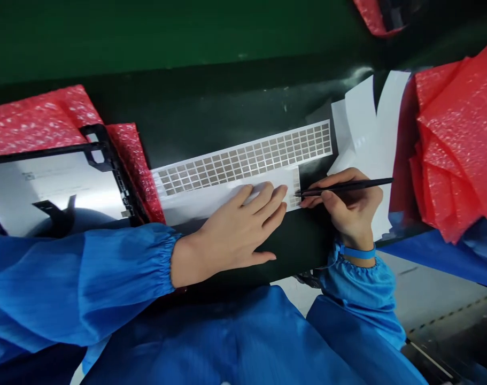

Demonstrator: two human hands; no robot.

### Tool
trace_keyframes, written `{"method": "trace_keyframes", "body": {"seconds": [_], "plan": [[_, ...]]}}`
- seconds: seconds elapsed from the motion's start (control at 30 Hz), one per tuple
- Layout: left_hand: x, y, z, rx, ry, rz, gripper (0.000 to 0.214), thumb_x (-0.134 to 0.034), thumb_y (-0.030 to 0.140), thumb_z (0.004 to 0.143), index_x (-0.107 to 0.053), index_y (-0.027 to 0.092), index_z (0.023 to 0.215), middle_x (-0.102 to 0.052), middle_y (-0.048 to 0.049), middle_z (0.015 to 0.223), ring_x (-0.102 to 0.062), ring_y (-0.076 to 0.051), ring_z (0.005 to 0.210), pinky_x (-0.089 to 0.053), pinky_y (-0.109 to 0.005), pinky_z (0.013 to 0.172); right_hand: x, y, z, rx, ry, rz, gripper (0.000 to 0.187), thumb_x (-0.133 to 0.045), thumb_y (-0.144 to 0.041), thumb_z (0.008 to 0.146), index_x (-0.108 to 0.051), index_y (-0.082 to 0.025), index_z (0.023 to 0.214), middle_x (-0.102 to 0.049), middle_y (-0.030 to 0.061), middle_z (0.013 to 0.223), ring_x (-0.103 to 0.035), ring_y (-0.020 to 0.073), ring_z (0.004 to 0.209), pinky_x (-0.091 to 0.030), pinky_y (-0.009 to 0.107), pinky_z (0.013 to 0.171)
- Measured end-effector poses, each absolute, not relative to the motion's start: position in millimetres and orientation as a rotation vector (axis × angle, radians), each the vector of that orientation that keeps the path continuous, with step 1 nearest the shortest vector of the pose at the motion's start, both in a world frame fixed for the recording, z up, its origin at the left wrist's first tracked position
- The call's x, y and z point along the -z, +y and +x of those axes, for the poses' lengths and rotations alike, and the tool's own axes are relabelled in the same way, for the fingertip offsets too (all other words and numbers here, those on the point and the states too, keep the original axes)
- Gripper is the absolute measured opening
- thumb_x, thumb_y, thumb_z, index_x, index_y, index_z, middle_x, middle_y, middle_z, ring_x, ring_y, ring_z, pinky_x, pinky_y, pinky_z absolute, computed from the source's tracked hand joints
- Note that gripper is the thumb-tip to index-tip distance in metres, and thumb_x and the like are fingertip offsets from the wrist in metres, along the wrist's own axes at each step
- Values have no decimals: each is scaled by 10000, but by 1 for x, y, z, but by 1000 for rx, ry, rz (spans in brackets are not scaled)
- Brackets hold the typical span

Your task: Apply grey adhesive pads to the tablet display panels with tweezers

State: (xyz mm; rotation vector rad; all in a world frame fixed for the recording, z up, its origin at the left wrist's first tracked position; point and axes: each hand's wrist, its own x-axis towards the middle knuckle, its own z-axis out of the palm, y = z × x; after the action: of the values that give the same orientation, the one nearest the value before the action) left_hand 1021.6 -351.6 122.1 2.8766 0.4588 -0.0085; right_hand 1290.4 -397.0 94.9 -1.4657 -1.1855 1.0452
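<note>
Left hand (235, 227) flat on sticker sheet (243, 160); right hand (349, 206) pinching tweezers (347, 187).

The near strip of the label sheet (247, 158) is partly covered by the left hand (235, 224); what is printed in its cells is too small to be read. The tip of the black tool (347, 186), gripped in the right hand (347, 206), is lost vs. the sheet's end, so contact can't be told. The framed panel (46, 187) is cut off at the pic's left edge, its print illegible. The red bubble wrap (460, 139) is cropped at the right edge, & the white sheets (367, 128) are partly hidden behind it.
</note>
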Motion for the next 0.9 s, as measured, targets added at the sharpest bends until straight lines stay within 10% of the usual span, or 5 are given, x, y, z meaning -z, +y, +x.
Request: {"method": "trace_keyframes", "body": {"seconds": [0.9], "plan": [[-118, -345, 1024, 16, 433, 2860, 959, -586, 765, 1066, -547, 15, 1662, -437, -261, 1786, -484, -450, 1548, -443, -538, 1199, -98, -386, 1290, -1024, -1075, -1433, 206, -962, -320, 866, -805, -187, 876, -845, 71, 760, -781, 225, 507, -662, 306, 477]]}}
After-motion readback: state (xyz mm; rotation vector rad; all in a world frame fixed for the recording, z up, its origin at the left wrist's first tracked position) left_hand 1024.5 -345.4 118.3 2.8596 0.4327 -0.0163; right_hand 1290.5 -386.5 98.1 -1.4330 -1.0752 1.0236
